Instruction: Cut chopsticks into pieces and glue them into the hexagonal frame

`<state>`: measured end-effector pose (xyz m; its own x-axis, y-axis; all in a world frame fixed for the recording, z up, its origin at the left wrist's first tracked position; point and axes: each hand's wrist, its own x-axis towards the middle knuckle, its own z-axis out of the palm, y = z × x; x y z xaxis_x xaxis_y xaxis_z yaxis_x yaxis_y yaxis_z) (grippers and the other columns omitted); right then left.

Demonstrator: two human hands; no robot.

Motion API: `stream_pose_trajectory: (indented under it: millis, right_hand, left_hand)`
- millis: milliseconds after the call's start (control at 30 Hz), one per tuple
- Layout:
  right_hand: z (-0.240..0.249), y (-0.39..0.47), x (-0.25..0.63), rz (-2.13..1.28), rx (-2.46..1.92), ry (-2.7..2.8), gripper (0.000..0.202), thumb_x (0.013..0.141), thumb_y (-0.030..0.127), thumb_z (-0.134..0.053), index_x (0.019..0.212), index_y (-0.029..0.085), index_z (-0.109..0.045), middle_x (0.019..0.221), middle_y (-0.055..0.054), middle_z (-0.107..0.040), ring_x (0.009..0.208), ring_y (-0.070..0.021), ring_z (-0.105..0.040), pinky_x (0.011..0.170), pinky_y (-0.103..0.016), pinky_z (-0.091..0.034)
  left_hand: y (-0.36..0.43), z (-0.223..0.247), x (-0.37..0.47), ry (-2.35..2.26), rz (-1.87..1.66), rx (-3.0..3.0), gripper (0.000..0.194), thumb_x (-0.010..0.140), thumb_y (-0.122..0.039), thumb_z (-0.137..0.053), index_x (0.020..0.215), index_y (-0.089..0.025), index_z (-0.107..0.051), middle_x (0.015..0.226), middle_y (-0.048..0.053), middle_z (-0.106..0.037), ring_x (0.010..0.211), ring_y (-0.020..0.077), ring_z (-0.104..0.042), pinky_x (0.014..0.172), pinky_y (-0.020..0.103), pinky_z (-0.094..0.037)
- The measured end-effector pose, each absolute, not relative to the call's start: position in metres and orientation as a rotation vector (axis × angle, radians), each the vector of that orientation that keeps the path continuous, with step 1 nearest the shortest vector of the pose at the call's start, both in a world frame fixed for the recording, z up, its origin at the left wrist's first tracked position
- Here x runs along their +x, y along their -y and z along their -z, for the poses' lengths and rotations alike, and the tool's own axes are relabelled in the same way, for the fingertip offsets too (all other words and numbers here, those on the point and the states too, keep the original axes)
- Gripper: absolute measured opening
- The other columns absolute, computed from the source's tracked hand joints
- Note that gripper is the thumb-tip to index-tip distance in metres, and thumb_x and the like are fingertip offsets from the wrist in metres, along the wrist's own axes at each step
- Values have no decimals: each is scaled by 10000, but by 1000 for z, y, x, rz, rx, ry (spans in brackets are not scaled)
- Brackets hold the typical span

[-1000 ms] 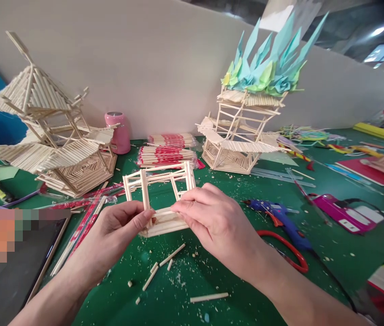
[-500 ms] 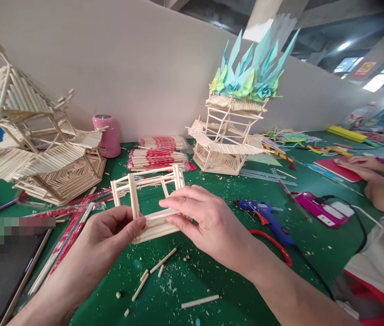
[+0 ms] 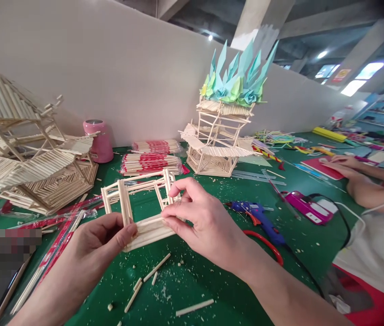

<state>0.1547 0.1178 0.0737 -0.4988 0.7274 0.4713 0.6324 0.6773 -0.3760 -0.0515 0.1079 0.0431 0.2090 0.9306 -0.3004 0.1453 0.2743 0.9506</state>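
A small frame of pale wooden sticks (image 3: 154, 228) is held up above the green table, tilted slightly. My left hand (image 3: 101, 242) pinches its left lower corner, thumb in front and fingers behind. My right hand (image 3: 200, 222) grips the right end of its lower side between thumb and fingers, hiding part of that end. Upright posts and thin rails form the open sides of the frame. Below it, short cut stick pieces (image 3: 158, 267) and crumbs lie on the table. A blue glue gun (image 3: 258, 217) lies to the right of my right hand.
A stick pavilion (image 3: 39, 167) stands left; another stick tower (image 3: 219, 154) with paper leaves stands behind. Bundled sticks (image 3: 151, 163) and a pink container (image 3: 100, 142) are at the back. A magenta power strip (image 3: 309, 206) and a co-worker's arm (image 3: 368, 181) are right.
The view has shifted, so most things sit farther left in the picture. My right index finger has lifted a little, while thumb and other fingers stay on the stick frame.
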Motion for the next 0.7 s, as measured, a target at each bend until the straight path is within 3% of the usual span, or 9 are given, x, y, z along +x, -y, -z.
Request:
stream_pose_trajectory:
  millis: [300, 700]
  right_hand:
    - [-66, -119, 155, -276, -1031, 2202, 178, 845, 110, -543, 775, 157, -700, 958, -56, -493, 660, -104, -508, 620, -283, -471]
    - [-60, -115, 152, -338, -1094, 2116, 150, 832, 120, -569, 803, 145, -714, 944, -56, -489, 689, -107, -530, 644, -284, -479]
  left_hand:
    - [-105, -49, -52, -1236, -867, 1235, 334, 757, -523, -603, 661, -203, -615, 656, -7, -635, 596, 147, -566, 517, 227, -432]
    - [-106, -47, -54, -1220, -778, 1224, 308, 740, -509, -624, 737, -202, -633, 706, 7, -649, 620, 166, -589, 519, 233, -465]
